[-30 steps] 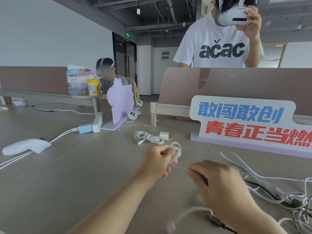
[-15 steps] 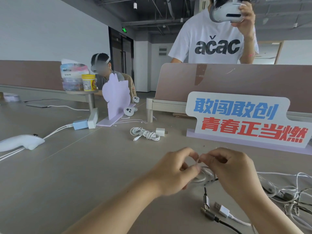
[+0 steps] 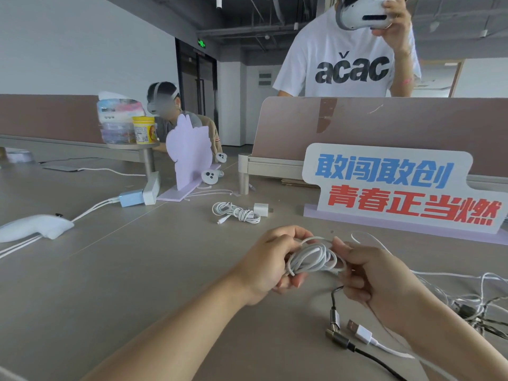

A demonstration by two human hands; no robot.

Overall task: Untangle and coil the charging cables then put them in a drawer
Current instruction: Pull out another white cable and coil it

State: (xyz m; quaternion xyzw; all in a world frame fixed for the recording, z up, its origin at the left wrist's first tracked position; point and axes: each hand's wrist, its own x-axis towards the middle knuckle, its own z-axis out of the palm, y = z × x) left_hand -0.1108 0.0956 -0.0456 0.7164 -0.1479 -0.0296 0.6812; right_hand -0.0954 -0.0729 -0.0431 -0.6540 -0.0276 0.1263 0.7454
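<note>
Nearest, at 5 o'clock in the view: a black cable lay on the bench, ending in an angled metal plug. A second metal-sleeved plug lay just above it. A white USB plug lay just beside both, at their 3 o'clock.

Centre of view: the left hand and the right hand were raised above the bench with a white cable coil between them. The left hand's fingers were curled round the coil's 9 o'clock end. The right hand pinched the 3 o'clock end between thumb and fingers. The coil showed several loops lying roughly level.

At 3 o'clock from the right hand: a tangle of cables, white and dark strands mixed, lay on the bench. How they crossed could not be made out.

At 11 o'clock from the hands, well apart: a coiled white bundle lay on the bench, touching a white charger block.

At 1 o'clock: a standing sign with blue and red characters. At 10 o'clock: a white controller, a blue adapter and a lilac cutout.

Farthest: a yellow tub on a raised shelf, a seated person wearing a headset, and at 12 o'clock a standing person in a white T-shirt holding a white headset.
</note>
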